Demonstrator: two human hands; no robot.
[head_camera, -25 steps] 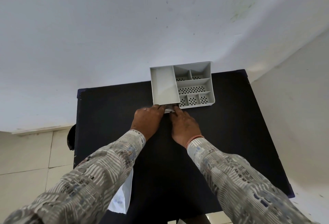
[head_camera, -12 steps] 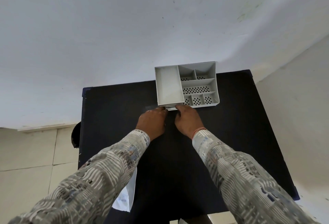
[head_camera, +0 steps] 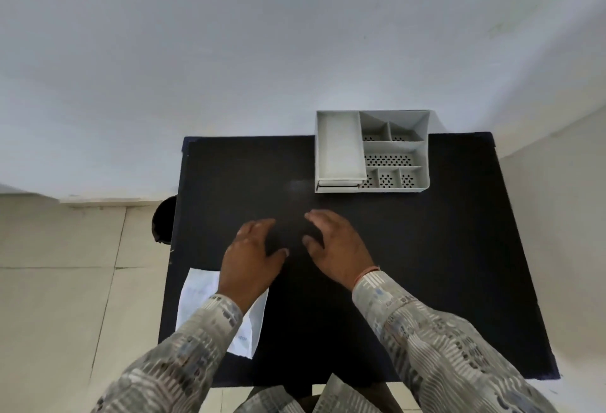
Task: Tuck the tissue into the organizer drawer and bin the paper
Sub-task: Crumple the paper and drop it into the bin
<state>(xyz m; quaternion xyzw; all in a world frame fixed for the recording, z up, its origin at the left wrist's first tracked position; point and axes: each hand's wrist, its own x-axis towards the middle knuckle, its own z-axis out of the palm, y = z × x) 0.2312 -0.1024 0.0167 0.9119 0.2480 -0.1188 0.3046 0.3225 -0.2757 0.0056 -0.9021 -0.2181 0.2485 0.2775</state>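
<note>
A grey desk organizer (head_camera: 393, 150) stands at the far edge of the black table (head_camera: 442, 265). Its drawers (head_camera: 337, 184) at the front left look pushed in; no tissue shows. A white sheet of paper (head_camera: 196, 294) lies at the table's near left, partly under my left forearm. My left hand (head_camera: 252, 258) hovers over the table middle, fingers apart, holding nothing. My right hand (head_camera: 337, 245) is beside it, also empty with fingers spread. Both hands are well short of the organizer.
A dark round bin (head_camera: 164, 222) stands on the tiled floor just left of the table, mostly hidden by the table edge. A pale wall runs behind the table and along the right side.
Both hands have pulled back from the organizer's drawer front toward me and spread open. The view has shifted, bringing the paper and bin further into sight.
</note>
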